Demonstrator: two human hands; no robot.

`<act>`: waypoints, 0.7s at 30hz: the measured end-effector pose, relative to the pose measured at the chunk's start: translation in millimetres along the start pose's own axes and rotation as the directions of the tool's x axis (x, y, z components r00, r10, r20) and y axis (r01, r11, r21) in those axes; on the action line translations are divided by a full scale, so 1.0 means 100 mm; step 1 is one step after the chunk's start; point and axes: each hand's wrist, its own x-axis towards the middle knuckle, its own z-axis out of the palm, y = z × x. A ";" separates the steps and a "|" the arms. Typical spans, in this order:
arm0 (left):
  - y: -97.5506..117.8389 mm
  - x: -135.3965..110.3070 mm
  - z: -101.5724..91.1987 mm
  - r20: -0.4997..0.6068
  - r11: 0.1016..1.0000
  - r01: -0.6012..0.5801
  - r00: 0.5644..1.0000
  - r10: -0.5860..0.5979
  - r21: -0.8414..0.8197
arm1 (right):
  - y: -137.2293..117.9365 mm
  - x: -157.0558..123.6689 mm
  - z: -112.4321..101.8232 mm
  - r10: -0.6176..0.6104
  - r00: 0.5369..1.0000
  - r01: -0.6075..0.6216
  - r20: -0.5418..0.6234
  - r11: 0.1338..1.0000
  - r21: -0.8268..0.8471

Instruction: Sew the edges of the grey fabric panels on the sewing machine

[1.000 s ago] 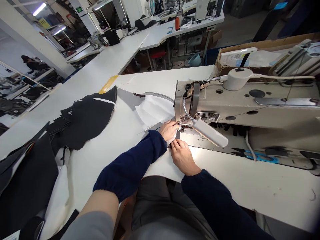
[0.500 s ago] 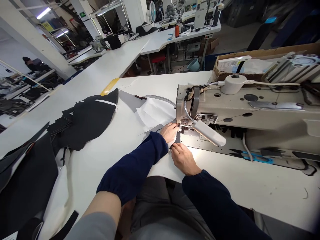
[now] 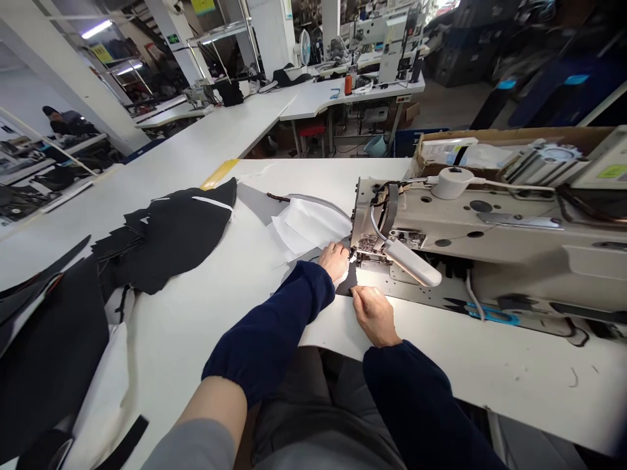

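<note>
My left hand [image 3: 334, 260] rests on a small dark fabric piece [image 3: 347, 282] just left of the needle area of the beige sewing machine [image 3: 490, 235], fingers curled down on the cloth. My right hand [image 3: 375, 314] lies nearer me on the white table [image 3: 206, 326], fingers closed in a pinch on the near edge of the same piece. A white lamp [image 3: 411, 262] on a flexible neck lights the spot. White fabric [image 3: 308, 225] and grey pieces lie behind my left hand.
A pile of black cut fabric [image 3: 171, 232] lies at the left, more black cloth [image 3: 49, 339] at the near left. Blue scissors [image 3: 492, 316] lie on the machine bed. A cardboard box [image 3: 490, 140] stands behind the machine. Other sewing tables fill the back.
My right hand has slid a little right and toward me, its fingers closing from flat into a pinch on the fabric edge. The camera view has tilted up slightly. My left hand stays by the needle.
</note>
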 end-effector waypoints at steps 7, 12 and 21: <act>-0.05 -0.13 -0.08 0.052 1.000 -0.025 0.998 0.026 -0.015 | -0.27 -0.43 -0.41 0.338 0.921 -0.390 0.194 0.816 0.428; -0.13 -0.93 -0.23 0.050 0.976 -0.142 0.987 0.152 -0.162 | -0.49 -1.22 -0.61 0.450 0.537 -0.842 0.713 0.243 0.481; 0.54 -2.56 -0.36 -0.132 0.732 -0.214 0.977 0.169 -0.647 | -0.75 -1.11 -0.15 0.327 0.560 -0.725 0.761 -0.251 0.642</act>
